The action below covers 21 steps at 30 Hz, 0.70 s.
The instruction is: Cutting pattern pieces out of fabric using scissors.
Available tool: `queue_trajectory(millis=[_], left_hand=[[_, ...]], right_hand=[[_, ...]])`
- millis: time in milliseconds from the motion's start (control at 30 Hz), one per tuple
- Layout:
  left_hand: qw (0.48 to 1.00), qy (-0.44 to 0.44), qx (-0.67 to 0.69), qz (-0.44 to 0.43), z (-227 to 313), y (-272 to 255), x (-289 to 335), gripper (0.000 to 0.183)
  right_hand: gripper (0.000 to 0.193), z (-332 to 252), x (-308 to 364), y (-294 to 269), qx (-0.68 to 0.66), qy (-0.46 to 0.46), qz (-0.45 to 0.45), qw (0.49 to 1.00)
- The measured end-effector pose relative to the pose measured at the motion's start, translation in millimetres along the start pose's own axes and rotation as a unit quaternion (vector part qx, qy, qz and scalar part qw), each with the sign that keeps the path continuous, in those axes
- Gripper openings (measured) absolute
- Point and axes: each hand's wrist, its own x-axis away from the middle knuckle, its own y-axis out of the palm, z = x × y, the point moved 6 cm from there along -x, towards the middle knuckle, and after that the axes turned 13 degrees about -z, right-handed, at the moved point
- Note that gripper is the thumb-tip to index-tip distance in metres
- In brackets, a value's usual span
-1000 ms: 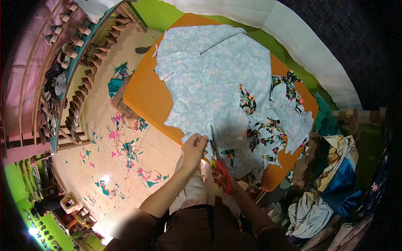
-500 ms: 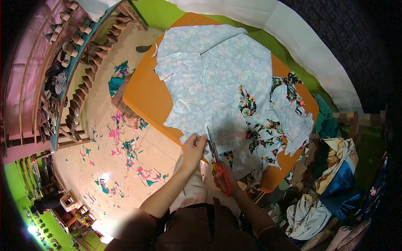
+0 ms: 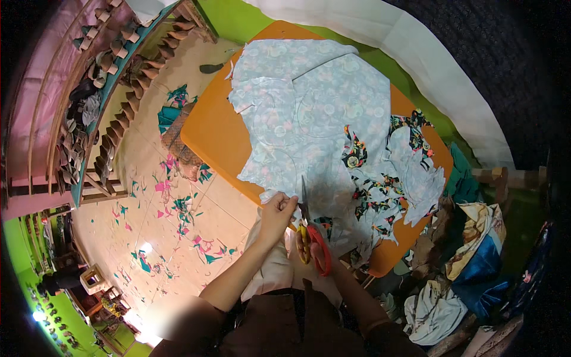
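Observation:
A large pale blue-grey piece of cloth (image 3: 321, 89) with faint outlines drawn on it lies over the orange table (image 3: 214, 131). My left hand (image 3: 278, 213) is closed, pinching the cloth's near edge between thumb and fingers. Just to its right, my right hand (image 3: 318, 253) grips scissors (image 3: 306, 211) with one red and one yellow handle. Their blades point away from me at the cloth edge; how far they are parted is hard to tell. Right of them lie cut scraps with a black floral face (image 3: 380, 193).
Shoe lasts (image 3: 128, 113) line a rack at the left. Pink and green scraps (image 3: 181, 208) litter the tiled floor. Crumpled fabrics (image 3: 437, 309) are heaped at the lower right. A white curtain (image 3: 440, 77) hangs behind the table.
The scissors have turned slightly, and more of the yellow handle shows beside the red one. My left hand keeps its pinch on the cloth. The whole view has shifted a little.

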Motion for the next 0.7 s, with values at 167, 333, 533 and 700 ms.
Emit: queue_trajectory(millis=[167, 333, 533, 700], left_hand=[[0.999, 0.027, -0.034, -0.007, 5, 7, 4, 0.022], [0.998, 0.038, -0.041, -0.009, 8, 8, 9, 0.023], [0.999, 0.037, -0.02, 0.011, -4, 7, 12, 0.024], [0.998, 0.041, -0.032, 0.029, 3, 10, 16, 0.025]], right_hand=[[0.06, 57, 14, -29, -0.093, 0.008, -0.036, 0.995], [0.063, 16, 9, -5, -0.074, 0.041, 0.062, 0.994], [0.075, 35, 24, -8, -0.148, 0.051, -0.09, 0.984], [0.08, 40, 40, -18, -0.168, 0.033, 0.021, 0.985]])
